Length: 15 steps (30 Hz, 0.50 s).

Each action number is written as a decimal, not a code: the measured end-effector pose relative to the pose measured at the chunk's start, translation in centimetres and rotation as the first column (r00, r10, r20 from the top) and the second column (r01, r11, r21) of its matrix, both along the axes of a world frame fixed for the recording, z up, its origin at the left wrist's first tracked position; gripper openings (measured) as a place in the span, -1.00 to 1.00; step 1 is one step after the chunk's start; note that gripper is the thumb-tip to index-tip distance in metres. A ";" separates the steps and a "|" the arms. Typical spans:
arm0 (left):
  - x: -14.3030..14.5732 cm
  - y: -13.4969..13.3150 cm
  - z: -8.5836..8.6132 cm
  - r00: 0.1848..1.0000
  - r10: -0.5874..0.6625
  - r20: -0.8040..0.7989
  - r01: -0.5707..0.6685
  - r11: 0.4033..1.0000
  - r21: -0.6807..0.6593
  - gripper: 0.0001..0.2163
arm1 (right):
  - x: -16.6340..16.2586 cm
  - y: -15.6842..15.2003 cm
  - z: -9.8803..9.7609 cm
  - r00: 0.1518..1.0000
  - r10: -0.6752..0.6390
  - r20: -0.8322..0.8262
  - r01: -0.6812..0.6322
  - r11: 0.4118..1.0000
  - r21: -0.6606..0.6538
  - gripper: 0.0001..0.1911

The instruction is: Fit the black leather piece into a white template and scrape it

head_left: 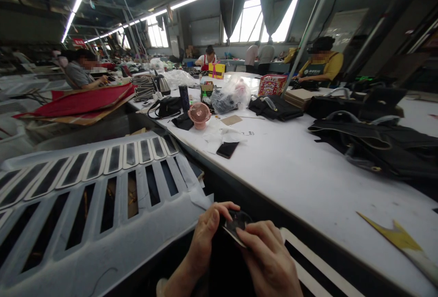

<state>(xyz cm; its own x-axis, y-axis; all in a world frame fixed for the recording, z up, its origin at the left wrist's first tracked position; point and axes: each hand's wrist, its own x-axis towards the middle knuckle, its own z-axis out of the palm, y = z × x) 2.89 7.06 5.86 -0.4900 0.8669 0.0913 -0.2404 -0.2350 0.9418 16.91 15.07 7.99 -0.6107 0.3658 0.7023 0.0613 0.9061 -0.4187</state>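
You pinched the small dark round piece (237, 222) between both hands, left hand (205, 237) gripping its near-left edge, right hand (267, 256) clamping its right, beside the white table (308, 169).

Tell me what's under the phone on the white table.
The phone lies flat, partly on white paper sheets and partly on the bare table, near the pink fan. Whatever is beneath the papers is covered.

No lettering can be read: small dark marks on the white table (301, 169) and print on the far red box (272, 85) stay illegible
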 end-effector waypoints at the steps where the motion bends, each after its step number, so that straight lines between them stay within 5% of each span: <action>1: 0.0 0.1 0.1 1.000 0.013 0.000 -0.013 1.000 -0.003 -0.62 | 0.0 0.1 0.1 1.000 0.018 -0.006 -0.018 1.000 0.015 -0.78; 7: -1.7 1.2 1.2 0.966 -0.205 -0.160 0.172 0.965 -0.196 -0.76 | 0.1 0.1 0.2 0.991 0.112 -0.072 -0.108 0.992 0.061 -0.74; 11: -2.4 1.6 1.8 0.934 -0.353 -0.048 0.335 0.916 -0.222 -0.75 | 0.5 0.3 0.7 0.986 0.164 -0.028 -0.163 0.986 0.021 -0.76; 15: -2.0 1.3 2.0 0.927 -0.367 -0.076 0.337 0.906 -0.256 -0.75 | 0.8 0.2 1.0 0.981 0.194 -0.011 -0.194 0.981 0.006 -0.81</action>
